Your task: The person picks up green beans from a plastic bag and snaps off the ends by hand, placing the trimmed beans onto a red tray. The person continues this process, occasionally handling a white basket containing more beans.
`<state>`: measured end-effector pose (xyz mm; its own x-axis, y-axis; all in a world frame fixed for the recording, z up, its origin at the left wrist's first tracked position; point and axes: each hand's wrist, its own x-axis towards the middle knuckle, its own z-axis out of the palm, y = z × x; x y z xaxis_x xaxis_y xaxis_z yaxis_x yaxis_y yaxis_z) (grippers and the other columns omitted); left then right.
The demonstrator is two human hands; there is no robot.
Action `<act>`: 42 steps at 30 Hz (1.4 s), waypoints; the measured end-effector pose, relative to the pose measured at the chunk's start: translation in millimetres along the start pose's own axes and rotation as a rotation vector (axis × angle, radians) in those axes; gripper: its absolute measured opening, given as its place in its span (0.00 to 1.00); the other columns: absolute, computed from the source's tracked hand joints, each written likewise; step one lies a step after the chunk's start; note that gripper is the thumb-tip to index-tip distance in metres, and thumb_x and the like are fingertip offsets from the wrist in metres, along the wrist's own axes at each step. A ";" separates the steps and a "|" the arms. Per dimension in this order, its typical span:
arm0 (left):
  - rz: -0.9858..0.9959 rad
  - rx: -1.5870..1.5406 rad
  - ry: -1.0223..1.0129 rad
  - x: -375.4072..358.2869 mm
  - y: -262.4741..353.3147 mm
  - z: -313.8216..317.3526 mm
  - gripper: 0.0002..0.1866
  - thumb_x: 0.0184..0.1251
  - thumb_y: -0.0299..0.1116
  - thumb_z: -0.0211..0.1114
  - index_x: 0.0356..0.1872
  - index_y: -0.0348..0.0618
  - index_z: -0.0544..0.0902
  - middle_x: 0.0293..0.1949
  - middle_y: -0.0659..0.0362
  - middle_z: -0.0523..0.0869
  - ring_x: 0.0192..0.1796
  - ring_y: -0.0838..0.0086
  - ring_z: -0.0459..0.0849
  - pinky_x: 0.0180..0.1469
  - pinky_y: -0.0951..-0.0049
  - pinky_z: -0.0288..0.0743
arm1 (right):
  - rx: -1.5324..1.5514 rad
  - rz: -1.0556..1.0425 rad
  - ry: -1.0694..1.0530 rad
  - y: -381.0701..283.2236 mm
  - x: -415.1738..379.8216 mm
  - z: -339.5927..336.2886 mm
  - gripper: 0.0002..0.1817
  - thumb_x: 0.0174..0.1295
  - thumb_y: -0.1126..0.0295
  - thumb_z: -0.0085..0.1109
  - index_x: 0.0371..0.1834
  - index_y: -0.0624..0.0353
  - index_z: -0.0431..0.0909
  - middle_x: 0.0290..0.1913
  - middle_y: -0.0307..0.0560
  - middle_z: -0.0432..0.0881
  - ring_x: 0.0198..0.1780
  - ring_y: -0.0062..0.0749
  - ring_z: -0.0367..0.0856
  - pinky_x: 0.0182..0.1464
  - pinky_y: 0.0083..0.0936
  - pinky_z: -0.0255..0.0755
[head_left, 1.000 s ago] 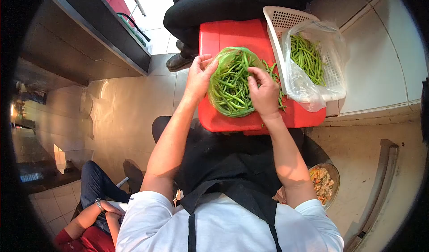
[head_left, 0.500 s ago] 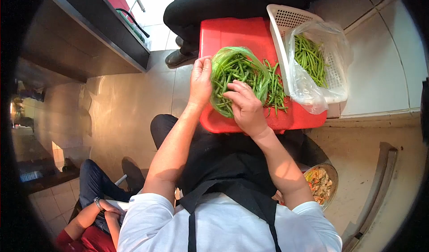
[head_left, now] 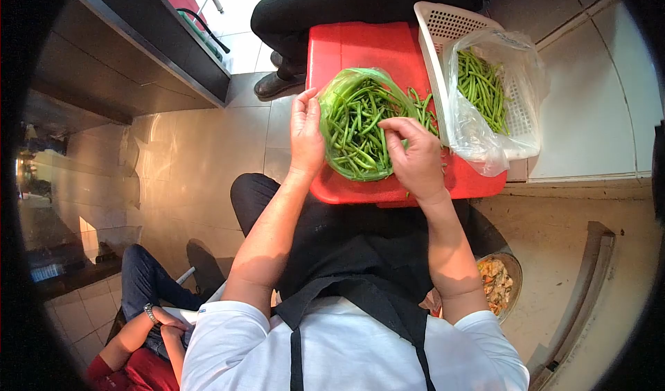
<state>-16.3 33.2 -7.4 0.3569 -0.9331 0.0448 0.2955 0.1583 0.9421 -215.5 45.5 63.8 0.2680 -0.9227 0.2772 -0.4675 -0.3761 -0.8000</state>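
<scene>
A thin green plastic bag (head_left: pixel 335 90) full of cut green beans (head_left: pixel 360 129) rests on a red stool-like surface (head_left: pixel 360 45). My left hand (head_left: pixel 306 136) is closed on the bag's left rim. Over the right side of the bag, my right hand (head_left: pixel 417 161) has its thumb and forefinger pinched together; whatever lies between them is too small or hidden to make out. Loose beans (head_left: pixel 424 110) lie on the red surface right of the bag, partly covered by my right hand.
A white perforated basket (head_left: pixel 431 27) stands at the right, holding a clear plastic bag (head_left: pixel 478 152) with long whole beans (head_left: pixel 480 90). Someone in dark trousers (head_left: pixel 325 10) sits opposite. Another person (head_left: pixel 149 322) sits lower left. A bowl of food scraps (head_left: pixel 500 287) stands lower right.
My right hand has moved right, from above the middle of the beans to the bag's right side. The bag's mouth is wider, showing more beans, and fewer loose beans show beside it.
</scene>
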 end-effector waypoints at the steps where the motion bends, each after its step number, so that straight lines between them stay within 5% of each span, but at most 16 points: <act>1: 0.011 -0.017 -0.006 0.3 -2.1 -0.4 0.16 0.86 0.38 0.50 0.63 0.38 0.73 0.56 0.57 0.78 0.58 0.77 0.75 0.64 0.73 0.70 | -0.035 -0.070 0.004 -1.2 1.3 4.9 0.14 0.61 0.80 0.58 0.50 0.61 0.85 0.50 0.57 0.84 0.52 0.52 0.84 0.56 0.39 0.78; 7: 0.061 -0.033 -0.018 -0.2 -10.1 0.8 0.16 0.86 0.37 0.49 0.63 0.38 0.72 0.56 0.57 0.78 0.58 0.77 0.74 0.64 0.73 0.70 | -0.252 -0.370 -0.044 -5.2 -3.9 39.9 0.20 0.59 0.83 0.58 0.56 0.60 0.83 0.56 0.60 0.80 0.59 0.54 0.80 0.62 0.39 0.75; 11: 0.066 -0.015 -0.019 -0.5 -9.5 -2.0 0.16 0.87 0.38 0.49 0.63 0.38 0.72 0.57 0.57 0.77 0.59 0.77 0.74 0.65 0.73 0.69 | -0.020 -0.225 -0.008 -8.2 -11.5 33.5 0.19 0.56 0.84 0.56 0.51 0.61 0.83 0.56 0.58 0.81 0.59 0.54 0.80 0.62 0.42 0.76; 15: 0.073 0.006 -0.023 -0.7 -5.8 -0.2 0.17 0.87 0.39 0.49 0.64 0.38 0.71 0.57 0.56 0.78 0.59 0.76 0.74 0.66 0.73 0.69 | -0.103 -0.131 0.174 6.6 -0.8 3.9 0.16 0.59 0.84 0.53 0.49 0.63 0.84 0.49 0.56 0.85 0.52 0.53 0.85 0.57 0.41 0.79; 18: 0.081 0.019 -0.012 -0.5 -5.0 1.0 0.18 0.87 0.39 0.49 0.64 0.38 0.70 0.57 0.56 0.78 0.59 0.76 0.74 0.66 0.72 0.68 | -0.015 0.128 0.134 11.7 7.0 -10.7 0.16 0.62 0.82 0.52 0.50 0.63 0.84 0.48 0.57 0.86 0.51 0.56 0.86 0.57 0.42 0.79; 21: 0.077 -0.001 -0.015 0.3 -6.4 0.8 0.18 0.87 0.40 0.48 0.64 0.37 0.70 0.57 0.56 0.78 0.60 0.74 0.75 0.67 0.71 0.68 | -0.112 0.087 0.057 23.9 18.7 -7.4 0.15 0.63 0.80 0.53 0.51 0.62 0.84 0.47 0.57 0.87 0.49 0.60 0.85 0.56 0.43 0.78; 26: 0.063 0.067 -0.001 -0.2 -6.1 -1.5 0.19 0.88 0.42 0.46 0.65 0.37 0.70 0.59 0.54 0.79 0.62 0.73 0.75 0.69 0.69 0.67 | -0.225 -0.001 0.060 42.5 35.4 11.3 0.26 0.58 0.83 0.46 0.63 0.75 0.72 0.59 0.72 0.79 0.62 0.64 0.78 0.66 0.46 0.72; 33: 0.066 0.034 -0.012 -0.1 -6.2 0.9 0.21 0.88 0.44 0.45 0.65 0.38 0.70 0.61 0.52 0.78 0.64 0.71 0.75 0.70 0.68 0.66 | -0.249 0.089 0.065 35.3 48.2 9.4 0.23 0.60 0.81 0.49 0.60 0.70 0.76 0.59 0.68 0.81 0.60 0.63 0.80 0.65 0.47 0.73; 39: 0.112 0.076 -0.020 -0.6 -11.8 -0.7 0.24 0.87 0.47 0.45 0.67 0.36 0.69 0.63 0.50 0.76 0.67 0.67 0.74 0.72 0.65 0.64 | -0.133 -0.197 0.358 13.5 -25.9 16.5 0.17 0.66 0.80 0.60 0.59 0.65 0.78 0.54 0.58 0.83 0.47 0.45 0.85 0.52 0.35 0.79; 42: 0.162 0.214 0.003 1.3 -13.4 -2.5 0.26 0.87 0.49 0.45 0.67 0.35 0.69 0.63 0.47 0.77 0.68 0.62 0.74 0.73 0.63 0.63 | -0.149 -0.143 0.419 51.9 -71.0 23.3 0.15 0.70 0.80 0.57 0.59 0.66 0.76 0.53 0.56 0.83 0.55 0.50 0.81 0.61 0.38 0.75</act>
<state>-17.6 30.7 -20.8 0.3874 -0.8999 0.2003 0.0405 0.2337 0.9715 -239.1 93.5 -9.8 -0.0103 -0.8041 0.5944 -0.5744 -0.4818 -0.6618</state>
